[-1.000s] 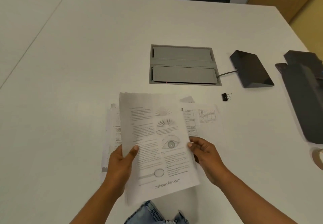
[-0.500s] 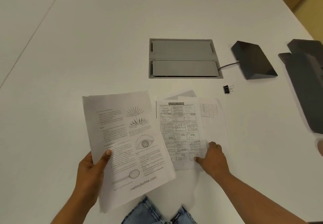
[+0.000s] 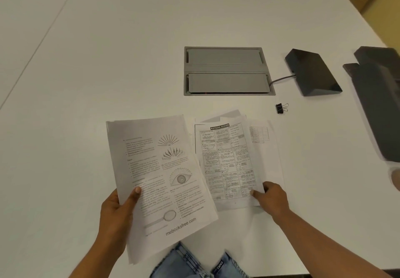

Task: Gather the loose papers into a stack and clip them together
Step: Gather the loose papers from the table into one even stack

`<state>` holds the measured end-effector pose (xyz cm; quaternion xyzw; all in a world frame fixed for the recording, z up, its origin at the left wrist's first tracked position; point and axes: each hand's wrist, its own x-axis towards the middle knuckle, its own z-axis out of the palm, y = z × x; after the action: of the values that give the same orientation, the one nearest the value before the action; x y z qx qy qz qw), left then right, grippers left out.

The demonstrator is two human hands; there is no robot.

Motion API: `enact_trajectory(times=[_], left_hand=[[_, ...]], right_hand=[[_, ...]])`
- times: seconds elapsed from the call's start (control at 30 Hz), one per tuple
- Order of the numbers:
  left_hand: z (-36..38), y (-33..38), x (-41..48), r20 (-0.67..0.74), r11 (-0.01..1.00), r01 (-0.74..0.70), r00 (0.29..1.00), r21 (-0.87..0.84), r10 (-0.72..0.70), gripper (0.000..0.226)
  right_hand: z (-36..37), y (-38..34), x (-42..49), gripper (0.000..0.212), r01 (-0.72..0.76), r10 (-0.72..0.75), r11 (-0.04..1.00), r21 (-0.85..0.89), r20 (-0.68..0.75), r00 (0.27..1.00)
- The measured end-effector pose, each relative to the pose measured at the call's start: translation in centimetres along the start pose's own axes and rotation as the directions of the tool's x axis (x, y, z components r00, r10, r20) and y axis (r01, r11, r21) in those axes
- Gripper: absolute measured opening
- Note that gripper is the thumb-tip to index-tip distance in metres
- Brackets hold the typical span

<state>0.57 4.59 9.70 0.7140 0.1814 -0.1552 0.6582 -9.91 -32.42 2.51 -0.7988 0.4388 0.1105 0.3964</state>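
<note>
While the left hand (image 3: 118,209) pinched a held stack (image 3: 160,182) by its lower left edge, long axis tilted up-left, the right hand (image 3: 271,197) gripped the near corner of loose papers (image 3: 227,163) lying lengthwise away on the table (image 3: 108,61); a binder clip (image 3: 281,108) sat beyond, apart.

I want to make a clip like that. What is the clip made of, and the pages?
The clip looks like metal: a black matte body, probably painted steel, with thin shiny wire loops. The pages look like plain matte white paper: thin, printed in grey, edges curling slightly.
</note>
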Motion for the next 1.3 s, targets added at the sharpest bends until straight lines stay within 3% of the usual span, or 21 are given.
enact_trajectory(times=[0.4, 0.57, 0.8, 0.97, 1.13, 1.3], left_hand=[[-1.7, 1.6, 1.9, -0.048, 0.996, -0.048, 0.997, 0.081, 0.052, 0.016], [-1.7, 1.2, 1.9, -0.052, 0.995, -0.044, 0.997, 0.087, 0.049, 0.007], [-1.9, 0.6, 2.0, -0.060, 0.988, -0.061, 0.996, 0.142, 0.070, 0.006], [-2.0, 0.5, 2.2, -0.073, 0.990, -0.041, 0.996, 0.132, 0.051, 0.007], [-0.6, 1.6, 1.5, 0.030, 0.995, -0.042, 0.999, 0.093, 0.039, 0.008], [1.7, 3.5, 0.1, 0.149, 1.000, -0.026, 0.988, -0.016, 0.028, 0.035]], right_hand=[[-2.9, 2.9, -1.0, 0.006, 0.052, -0.048, 0.998, 0.037, -0.114, 0.992], [-3.6, 2.7, -1.6, 0.009, 0.023, 0.011, 0.954, 0.298, -0.113, 0.994], [-5.2, 1.1, -3.8, 0.014, 0.012, 0.057, 0.776, 0.630, -0.089, 0.994], [-5.9, -0.5, -5.5, 0.016, 0.036, -0.010, 0.733, 0.680, -0.042, 0.999], [-5.7, -3.1, -7.2, 0.015, 0.136, -0.168, 0.766, 0.628, -0.008, 0.986], [-4.6, -5.7, -8.5, 0.019, 0.173, -0.287, 0.755, 0.633, 0.081, 0.955]])
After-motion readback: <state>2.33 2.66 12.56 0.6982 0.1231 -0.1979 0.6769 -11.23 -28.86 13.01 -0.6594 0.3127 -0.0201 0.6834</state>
